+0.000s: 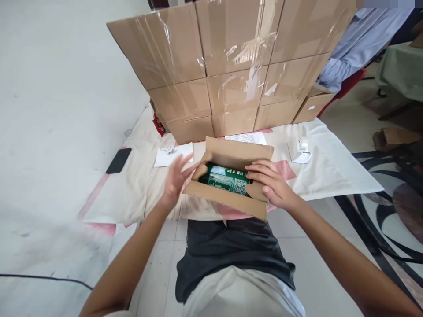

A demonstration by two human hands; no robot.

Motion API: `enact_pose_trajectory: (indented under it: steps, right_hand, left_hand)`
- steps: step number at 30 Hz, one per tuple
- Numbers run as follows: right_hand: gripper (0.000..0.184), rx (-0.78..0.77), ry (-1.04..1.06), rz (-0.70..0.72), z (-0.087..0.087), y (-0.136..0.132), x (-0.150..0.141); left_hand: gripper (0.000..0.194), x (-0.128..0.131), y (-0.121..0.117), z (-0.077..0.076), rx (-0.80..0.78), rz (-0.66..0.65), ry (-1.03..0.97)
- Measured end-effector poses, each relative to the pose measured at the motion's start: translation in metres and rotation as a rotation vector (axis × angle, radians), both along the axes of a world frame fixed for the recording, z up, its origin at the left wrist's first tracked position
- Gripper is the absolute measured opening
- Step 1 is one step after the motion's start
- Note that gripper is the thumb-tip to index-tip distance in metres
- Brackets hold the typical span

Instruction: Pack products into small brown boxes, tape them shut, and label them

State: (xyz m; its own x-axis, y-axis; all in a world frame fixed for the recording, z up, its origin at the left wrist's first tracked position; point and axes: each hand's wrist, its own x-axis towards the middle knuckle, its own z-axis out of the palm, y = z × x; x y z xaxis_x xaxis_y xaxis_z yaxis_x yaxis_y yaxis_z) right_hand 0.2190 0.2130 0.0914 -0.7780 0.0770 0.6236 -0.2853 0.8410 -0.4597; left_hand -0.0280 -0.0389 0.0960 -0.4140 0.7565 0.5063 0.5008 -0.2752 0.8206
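In front of me at the table's near edge sits a small cardboard box (228, 204) with its long flaps spread apart. Inside it lies a green printed package (224, 179) with white text and a square code. My left hand (175, 180) is beside the box's left end, its fingers apart and slightly blurred, near the short left flap. Over the right end, my right hand (271, 182) rests with fingers stretched out on the short right flap (256, 190), thumb toward me.
A wall of taped cardboard boxes (236, 83) stands behind. On the cloth-covered table (139, 193) lie a black phone (119, 160), a white sheet (163, 157) with crumpled foil, a keyboard-like printed item (246, 138) and a tape dispenser (300, 152). A person's blue sleeve (350, 48) shows behind the boxes.
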Motion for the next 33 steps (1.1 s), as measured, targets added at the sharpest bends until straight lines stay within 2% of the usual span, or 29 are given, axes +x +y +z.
enact_pose_trajectory:
  steps: [2, 4, 5, 7, 10, 12, 13, 16, 19, 21, 24, 26, 27, 29, 31, 33]
  right_hand:
    - [0.051, -0.132, 0.147, -0.135, -0.014, -0.01, -0.009]
    - [0.055, -0.301, 0.253, -0.319, -0.026, -0.021, -0.017]
    - [0.06, -0.397, 0.261, -0.371, -0.03, -0.026, -0.021]
    - [0.068, -0.579, 0.216, -0.365, -0.035, -0.031, -0.029]
    - [0.064, -0.727, 0.238, -0.311, -0.035, -0.031, -0.036]
    - [0.057, -0.72, 0.316, -0.279, -0.033, -0.028, -0.037]
    - [0.054, -0.688, 0.326, -0.255, -0.032, -0.026, -0.037]
    - [0.048, -0.589, 0.252, -0.202, -0.026, -0.025, -0.034]
    - [0.046, -0.565, 0.158, -0.168, -0.021, -0.025, -0.031]
    - [0.045, -0.498, 0.084, -0.18, -0.018, -0.02, -0.028]
    - [0.042, -0.323, 0.03, -0.334, -0.019, 0.004, -0.015]
    - [0.043, -0.336, 0.074, -0.538, -0.023, 0.034, 0.001]
    - [0.043, -0.419, 0.102, -0.66, -0.026, 0.051, 0.012]
    - [0.038, -0.695, 0.088, -0.884, -0.029, 0.084, 0.035]
    - [0.033, -0.87, -0.006, -0.945, -0.03, 0.111, 0.055]
    - [0.027, -0.963, -0.105, -0.919, -0.028, 0.129, 0.067]
  left_hand:
    - [0.098, 0.009, -0.001, -0.021, -0.011, -0.055, 0.103]
    - [0.089, 0.015, 0.0, -0.031, -0.045, 0.003, 0.214]
    - [0.079, 0.017, 0.002, -0.032, -0.052, 0.056, 0.234]
    - [0.063, 0.02, 0.007, -0.029, -0.062, 0.175, 0.224]
    - [0.074, 0.025, 0.017, -0.017, -0.073, 0.285, 0.235]
    - [0.082, 0.026, 0.02, -0.01, -0.107, 0.288, 0.301]
    - [0.079, 0.026, 0.02, -0.007, -0.139, 0.267, 0.35]
    - [0.053, 0.028, 0.012, 0.0, -0.308, 0.183, 0.509]
    - [0.045, 0.035, 0.003, 0.008, -0.443, 0.155, 0.657]
    - [0.043, 0.043, 0.003, 0.013, -0.439, 0.154, 0.745]
    - [0.051, 0.059, 0.011, 0.015, -0.384, 0.169, 0.836]
    - [0.053, 0.069, 0.017, 0.013, -0.379, 0.218, 0.857]
    - [0.054, 0.073, 0.018, 0.011, -0.387, 0.249, 0.865]
    - [0.057, 0.077, 0.018, 0.005, -0.408, 0.288, 0.889]
    - [0.058, 0.078, 0.016, 0.0, -0.417, 0.299, 0.914]
    - [0.057, 0.077, 0.014, -0.003, -0.416, 0.297, 0.927]
